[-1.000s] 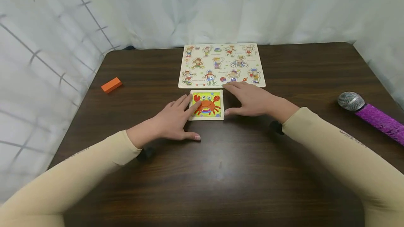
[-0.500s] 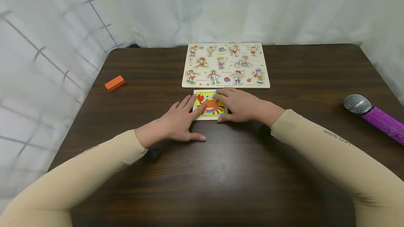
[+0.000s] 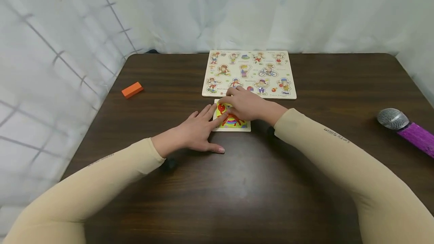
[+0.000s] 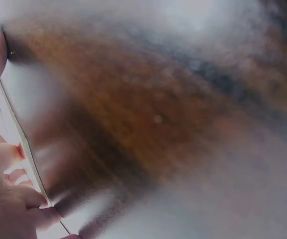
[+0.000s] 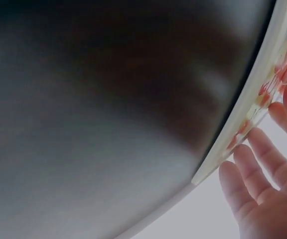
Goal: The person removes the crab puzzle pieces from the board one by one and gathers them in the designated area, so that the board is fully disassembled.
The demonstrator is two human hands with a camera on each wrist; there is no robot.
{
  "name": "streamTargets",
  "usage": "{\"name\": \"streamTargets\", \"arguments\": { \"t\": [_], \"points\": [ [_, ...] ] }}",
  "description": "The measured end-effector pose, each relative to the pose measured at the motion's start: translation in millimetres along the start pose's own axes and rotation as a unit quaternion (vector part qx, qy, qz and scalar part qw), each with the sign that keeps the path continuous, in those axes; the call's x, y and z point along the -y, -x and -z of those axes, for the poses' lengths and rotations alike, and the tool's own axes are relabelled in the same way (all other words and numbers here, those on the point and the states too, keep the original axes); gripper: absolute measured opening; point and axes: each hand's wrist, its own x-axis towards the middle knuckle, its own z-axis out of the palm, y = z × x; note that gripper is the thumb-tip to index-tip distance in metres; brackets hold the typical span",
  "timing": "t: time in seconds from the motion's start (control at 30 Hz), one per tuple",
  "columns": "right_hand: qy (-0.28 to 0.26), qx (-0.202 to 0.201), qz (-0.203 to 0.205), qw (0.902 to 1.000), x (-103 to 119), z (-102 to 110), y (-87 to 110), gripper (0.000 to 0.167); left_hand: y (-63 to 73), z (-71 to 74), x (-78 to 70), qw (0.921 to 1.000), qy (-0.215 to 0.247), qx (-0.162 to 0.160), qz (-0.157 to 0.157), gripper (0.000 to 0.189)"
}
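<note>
A small square crab puzzle (image 3: 234,126) with a pale wooden frame lies on the dark table. My left hand (image 3: 198,133) rests at its left side with fingers spread, the index finger reaching onto the picture and the thumb on the table. Over the puzzle's upper right stretches my right hand (image 3: 249,104), its thumb and index finger touching the crab picture and hiding part of it. The right wrist view shows the puzzle's edge (image 5: 255,94) with the fingers of the right hand (image 5: 268,199) loosely bent beside it. Fingers of the left hand (image 4: 9,199) meet the frame in the left wrist view.
Just behind the puzzle lies a larger wooden board (image 3: 249,74) with pictures of children at sports. An orange block (image 3: 132,90) is at the left; a microphone with a purple handle (image 3: 418,136) lies far right. Pale curtains (image 3: 237,14) hang behind the table.
My right hand has moved left from the puzzle's right edge to lie across its upper part, covering the crab's eyes and right claw. The left hand has stayed beside the puzzle.
</note>
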Motion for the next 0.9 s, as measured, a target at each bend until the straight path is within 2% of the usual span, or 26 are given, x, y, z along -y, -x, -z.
{"name": "streamTargets", "arguments": {
  "t": [0.33,0.53,0.8,0.9],
  "points": [
    [0.017,0.028,-0.003,0.9995,0,7,-12.4,0.042,-2.2,-1.5,-0.8,1.0,-0.003,0.007,0.003,0.111],
    [0.049,0.047,-0.004,0.9977,-2,9,-13.8,0.045,-2.4,-0.7,-1.3,0.9999,-0.001,0.013,0.007,0.112],
    [0.102,0.042,0.05,0.9927,-5,13,-16.0,0.041,-3.7,0.7,-2.2,0.9999,0.0,0.011,0.009,0.113],
    [0.114,0.053,0.056,0.9905,-5,15,-17.7,0.042,-3.8,0.9,-3.0,0.9999,0.002,0.012,0.011,0.113]
  ]
}}
